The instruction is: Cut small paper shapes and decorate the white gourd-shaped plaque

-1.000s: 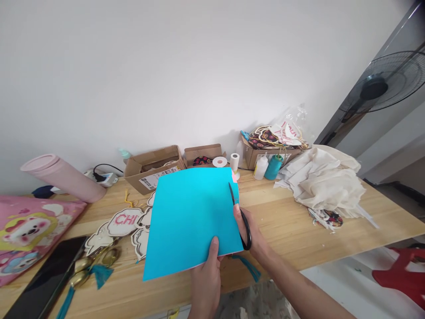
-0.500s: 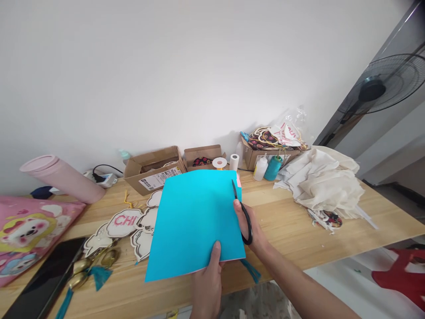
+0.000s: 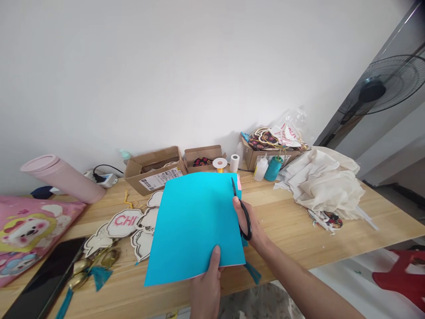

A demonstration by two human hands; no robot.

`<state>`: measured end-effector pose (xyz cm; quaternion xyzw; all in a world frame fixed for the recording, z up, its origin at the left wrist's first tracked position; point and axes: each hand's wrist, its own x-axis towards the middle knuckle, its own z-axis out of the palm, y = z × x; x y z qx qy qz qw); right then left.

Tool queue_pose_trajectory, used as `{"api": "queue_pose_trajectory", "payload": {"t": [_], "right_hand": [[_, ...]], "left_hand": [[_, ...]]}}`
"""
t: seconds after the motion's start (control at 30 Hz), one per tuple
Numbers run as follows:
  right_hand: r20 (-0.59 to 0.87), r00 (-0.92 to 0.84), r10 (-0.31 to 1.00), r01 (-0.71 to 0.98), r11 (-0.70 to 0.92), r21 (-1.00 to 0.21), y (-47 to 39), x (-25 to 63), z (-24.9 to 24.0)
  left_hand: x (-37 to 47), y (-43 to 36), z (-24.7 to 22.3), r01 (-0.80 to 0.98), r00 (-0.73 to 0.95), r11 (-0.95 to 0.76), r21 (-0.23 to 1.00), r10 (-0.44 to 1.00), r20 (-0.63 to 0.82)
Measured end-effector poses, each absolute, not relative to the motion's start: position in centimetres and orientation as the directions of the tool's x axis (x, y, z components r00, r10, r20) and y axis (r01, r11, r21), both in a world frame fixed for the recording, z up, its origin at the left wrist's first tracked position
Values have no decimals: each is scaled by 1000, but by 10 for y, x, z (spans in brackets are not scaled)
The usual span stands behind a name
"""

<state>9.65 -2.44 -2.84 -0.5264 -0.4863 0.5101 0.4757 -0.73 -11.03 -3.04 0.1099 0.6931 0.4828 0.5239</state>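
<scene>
A large bright blue sheet (image 3: 192, 226) is held up over the table, with pink showing along its lower edge and at its top right corner. My left hand (image 3: 209, 279) grips the bottom edge, thumb on top and the other fingers hidden underneath. Black-handled scissors (image 3: 247, 221) are in my right hand (image 3: 250, 223) at the sheet's right side. One dark blade lies over the blue surface near the right edge, pointing away from me. Blue tassel strands (image 3: 253, 272) stick out below the sheet's lower right corner.
Cardboard boxes (image 3: 156, 177), a glue bottle (image 3: 260, 169) and a teal thread spool (image 3: 274, 168) stand along the wall. Cream cloth (image 3: 328, 177) is heaped at right. Left are cloud-shaped pieces (image 3: 122, 223), a phone (image 3: 46, 274), a pink tumbler (image 3: 66, 179) and a pink pouch (image 3: 33, 235).
The blue sheet has dropped slightly towards me at its top and bottom edges. My right hand and the scissors have shifted very slightly up and left against the sheet; both grips are unchanged.
</scene>
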Motion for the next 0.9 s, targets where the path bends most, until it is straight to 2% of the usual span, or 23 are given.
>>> {"api": "queue_pose_trajectory", "payload": {"t": [0.23,0.37,0.53,0.73,0.9], "right_hand": [[-101,-4,995,-2,-101,-995,-23,96,-31],[-126,-36,991,1,-126,-992,-17,99,-28],[-107,26,994,2,-107,-994,-16,97,-27],[-187,2,982,-38,-187,-982,-18,93,-22],[-198,-13,980,-58,-198,-978,-14,93,-19]], "left_hand": [[-9,-111,-35,-357,-414,489,796,682,-603],[-11,-113,-38,-341,-423,539,770,644,-638],[-13,-116,-43,-343,-439,532,774,638,-633],[-14,-115,-41,-370,-440,506,780,644,-626],[-13,-116,-39,-367,-434,544,755,617,-656]]}}
